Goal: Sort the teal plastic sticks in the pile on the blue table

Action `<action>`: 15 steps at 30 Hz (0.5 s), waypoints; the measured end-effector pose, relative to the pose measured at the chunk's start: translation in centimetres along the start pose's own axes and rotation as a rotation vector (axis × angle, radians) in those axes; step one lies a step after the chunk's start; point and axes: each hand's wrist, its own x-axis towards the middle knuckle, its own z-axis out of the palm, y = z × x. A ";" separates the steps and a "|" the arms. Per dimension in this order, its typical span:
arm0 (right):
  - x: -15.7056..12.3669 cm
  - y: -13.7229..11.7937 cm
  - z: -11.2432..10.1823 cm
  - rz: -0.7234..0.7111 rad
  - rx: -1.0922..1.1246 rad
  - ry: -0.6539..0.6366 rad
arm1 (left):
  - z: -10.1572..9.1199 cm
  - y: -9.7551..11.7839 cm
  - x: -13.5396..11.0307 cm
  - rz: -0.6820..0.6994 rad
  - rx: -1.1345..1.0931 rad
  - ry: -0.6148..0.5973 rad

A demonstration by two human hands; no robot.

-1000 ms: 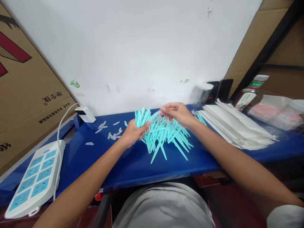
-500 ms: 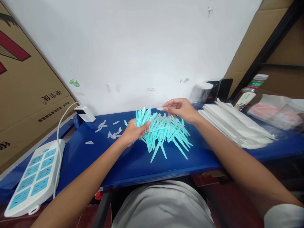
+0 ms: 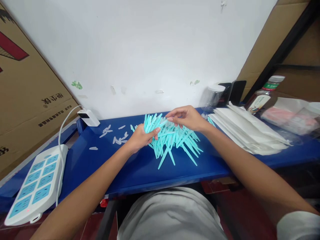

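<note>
My left hand is closed around a bundle of slim turquoise eyebrow razors, their ends fanned upward above the thumb. At the far right side of that bundle, my right hand has its thumb and fingertips pinched together. What lies between those fingertips is too small to make out. Beneath both hands spreads a loose heap of more turquoise razors on the blue table. Several small translucent blade caps lie scattered left of my left hand.
A white power strip and a small white device with a cable stand at left. To the right are white paper sleeves, a clear jar, a dark bottle and a pink-filled bag. A white wall rises behind.
My right hand has moved slightly left and down, toward the bundle in my left hand. The pale piece seen at its fingertips earlier no longer shows clearly. My left hand keeps its hold.
</note>
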 end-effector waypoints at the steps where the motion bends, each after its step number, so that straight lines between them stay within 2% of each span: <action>1: 0.0 0.1 0.1 0.014 0.013 0.011 | -0.1 0.0 0.0 0.003 -0.001 0.000; 9: 0.3 0.7 0.7 0.066 0.109 -0.044 | -0.5 -0.3 0.0 -0.011 0.018 -0.016; 12: 0.6 1.3 -1.5 0.083 -0.008 -0.044 | -0.3 -0.3 0.1 -0.045 0.040 -0.016; 15: 0.7 2.9 -5.8 0.137 -0.401 0.188 | -0.2 -0.4 -0.1 -0.079 0.088 -0.021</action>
